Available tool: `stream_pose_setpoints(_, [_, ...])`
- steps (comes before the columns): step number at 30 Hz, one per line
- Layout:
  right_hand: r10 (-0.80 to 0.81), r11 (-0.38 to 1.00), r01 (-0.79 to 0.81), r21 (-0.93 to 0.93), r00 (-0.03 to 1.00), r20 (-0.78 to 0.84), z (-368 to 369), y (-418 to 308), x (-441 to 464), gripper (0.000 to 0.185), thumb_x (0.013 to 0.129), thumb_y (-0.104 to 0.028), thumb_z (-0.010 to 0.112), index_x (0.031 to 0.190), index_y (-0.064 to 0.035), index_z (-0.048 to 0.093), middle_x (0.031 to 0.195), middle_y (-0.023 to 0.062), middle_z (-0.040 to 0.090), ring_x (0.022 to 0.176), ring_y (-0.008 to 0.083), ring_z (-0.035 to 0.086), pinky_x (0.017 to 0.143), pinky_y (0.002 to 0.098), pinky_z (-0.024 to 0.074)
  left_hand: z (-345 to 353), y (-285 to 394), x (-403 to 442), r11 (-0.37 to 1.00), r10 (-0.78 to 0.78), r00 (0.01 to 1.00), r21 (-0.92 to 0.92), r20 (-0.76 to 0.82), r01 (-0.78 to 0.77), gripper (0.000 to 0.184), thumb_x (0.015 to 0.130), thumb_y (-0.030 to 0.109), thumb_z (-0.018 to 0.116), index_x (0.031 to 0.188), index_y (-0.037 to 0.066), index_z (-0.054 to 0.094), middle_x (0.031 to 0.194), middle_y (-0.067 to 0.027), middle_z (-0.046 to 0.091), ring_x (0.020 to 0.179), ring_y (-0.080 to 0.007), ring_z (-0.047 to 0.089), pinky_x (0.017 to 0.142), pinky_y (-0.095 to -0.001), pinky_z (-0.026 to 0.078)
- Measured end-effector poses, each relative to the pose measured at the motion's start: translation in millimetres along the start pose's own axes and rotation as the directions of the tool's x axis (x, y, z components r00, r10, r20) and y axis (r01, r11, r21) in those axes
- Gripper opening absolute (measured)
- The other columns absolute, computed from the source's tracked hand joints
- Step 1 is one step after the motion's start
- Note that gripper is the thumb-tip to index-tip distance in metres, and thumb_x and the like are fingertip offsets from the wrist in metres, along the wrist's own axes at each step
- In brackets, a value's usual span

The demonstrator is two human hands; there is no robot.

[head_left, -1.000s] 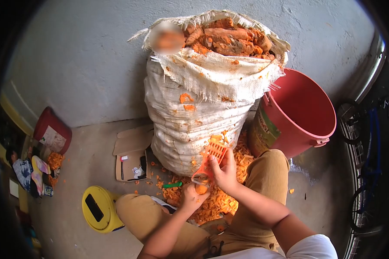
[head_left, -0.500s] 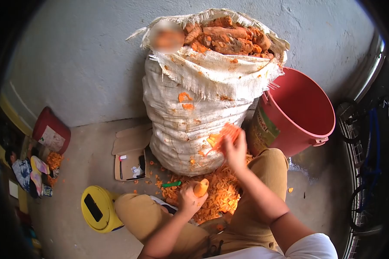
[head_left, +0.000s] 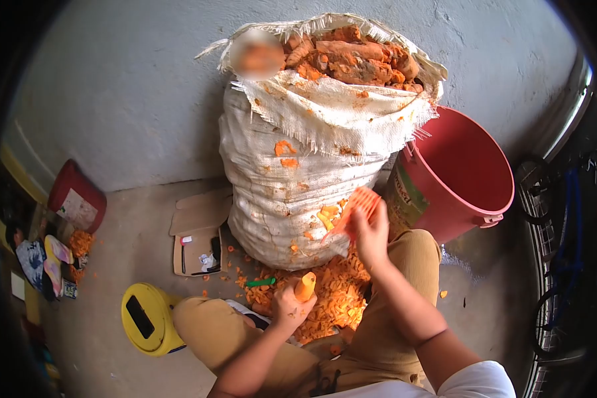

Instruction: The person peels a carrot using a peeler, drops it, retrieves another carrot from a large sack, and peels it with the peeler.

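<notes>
A peeled orange carrot stands up out of my left hand, whose fingers are wrapped round its lower end. My right hand grips an orange slotted peeler, slightly blurred, in front of the lower right of a big white woven sack. Unpeeled, dirt-marked carrots fill the sack's open top. Orange peelings are heaped on the floor between my legs, and bits of peel cling to the sack. A green-handled tool rests left of the heap.
Right of the sack stands a red bucket. An open cardboard box and a yellow container with a dark phone on its lid are at the left. Farther left, a person is near a red container. A bicycle is at the right edge.
My right hand and the peeler have moved up and right, away from the carrot. My left hand still holds the carrot, now tilted upright.
</notes>
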State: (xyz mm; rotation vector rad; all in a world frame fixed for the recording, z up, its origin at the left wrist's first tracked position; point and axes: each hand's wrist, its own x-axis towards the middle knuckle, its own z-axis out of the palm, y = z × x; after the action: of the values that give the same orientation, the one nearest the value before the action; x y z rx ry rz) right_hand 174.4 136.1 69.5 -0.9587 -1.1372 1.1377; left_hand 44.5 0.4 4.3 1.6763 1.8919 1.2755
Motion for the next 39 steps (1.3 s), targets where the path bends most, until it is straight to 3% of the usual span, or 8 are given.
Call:
stream_pose_setpoints(3, [-0.271,0.936,0.309,-0.165,0.937,0.219,24,16,-44,0.017,0.083,-0.013,0.046,0.092,-0.0009,0.040,0.076,0.0080,0.053,0.056,0.0122,0.052,0.046,0.0239,0.0449,1,-5,2,1.000,-0.020,0.999,0.023,0.032,0.019,0.026,0.057,0.014,0.067,0.076,0.005,0.053,0.066,-0.0138,0.056,0.060,-0.0316,0.056,0.054,-0.0366,0.045])
stream_pose_setpoints(9, [0.019,0.984,0.006,0.179,0.990,-0.136,-6,12,23,0.020,0.082,-0.013,0.049,0.095,-0.0010,0.039,0.075,0.0054,0.051,0.057,0.0096,0.051,0.049,0.0227,0.0451,-3,6,-4,0.986,-0.021,0.999,-0.166,-0.033,0.015,0.021,0.058,0.007,0.066,0.073,0.004,0.053,0.062,-0.0130,0.054,0.056,-0.0281,0.056,0.052,-0.0339,0.044])
stream_pose_setpoints(15, [-0.154,0.966,0.203,-0.162,0.949,0.275,24,15,-47,0.019,0.082,-0.011,0.048,0.093,0.0010,0.039,0.079,0.0071,0.054,0.068,0.0097,0.052,0.058,0.0230,0.0435,2,-5,0,0.999,0.034,0.999,-0.022,0.006,-0.034,0.024,0.059,0.010,0.065,0.078,0.003,0.054,0.065,-0.0127,0.055,0.058,-0.0286,0.055,0.053,-0.0337,0.045])
stream_pose_setpoints(22, [0.234,0.970,-0.238,0.038,0.967,0.100,20,16,-15,0.020,0.081,-0.010,0.051,0.092,0.0014,0.041,0.070,0.0036,0.051,0.058,0.0079,0.049,0.050,0.0221,0.0427,3,-5,8,0.991,0.120,0.992,-0.055,-0.047,-0.123,0.023,0.057,0.010,0.066,0.076,0.004,0.054,0.066,-0.0125,0.056,0.060,-0.0303,0.056,0.054,-0.0354,0.045])
stream_pose_setpoints(25, [-0.036,0.990,0.074,0.119,0.955,-0.294,-27,50,54,0.019,0.082,-0.013,0.049,0.095,-0.0009,0.042,0.075,0.0054,0.052,0.057,0.0087,0.049,0.050,0.0218,0.0438,-4,-1,-4,0.987,0.134,0.990,-0.086,-0.049,-0.138,0.022,0.056,0.008,0.067,0.074,0.005,0.054,0.068,-0.0115,0.056,0.061,-0.0281,0.057,0.055,-0.0337,0.046])
stream_pose_setpoints(31, [0.194,0.981,-0.195,-0.009,0.966,0.172,11,2,-21,0.021,0.083,-0.015,0.049,0.094,0.0008,0.041,0.077,0.0050,0.053,0.059,0.0108,0.051,0.051,0.0230,0.0442,4,-16,-1,0.995,0.092,0.995,-0.039,-0.036,-0.094,0.025,0.056,0.012,0.069,0.075,0.004,0.054,0.067,-0.0118,0.056,0.061,-0.0301,0.056,0.054,-0.0363,0.045])
stream_pose_setpoints(33, [-0.187,0.981,0.192,0.001,0.951,0.246,36,23,-44,0.022,0.083,-0.015,0.049,0.094,0.0015,0.041,0.069,0.0034,0.052,0.054,0.0113,0.050,0.047,0.0248,0.0431,4,-18,-4,0.995,0.091,0.995,0.036,-0.046,-0.090,0.026,0.055,0.012,0.069,0.075,0.004,0.054,0.067,-0.0128,0.056,0.061,-0.0318,0.055,0.055,-0.0371,0.045])
stream_pose_setpoints(39, [0.141,0.989,-0.122,0.083,0.949,-0.283,-9,53,35,0.015,0.081,-0.007,0.046,0.091,0.0029,0.042,0.074,0.0085,0.053,0.057,0.0123,0.052,0.050,0.0245,0.0455,-9,-3,-7,0.979,0.141,0.983,-0.130,-0.119,-0.157,0.021,0.057,0.007,0.066,0.074,0.004,0.053,0.068,-0.0133,0.056,0.061,-0.0301,0.055,0.056,-0.0350,0.045])
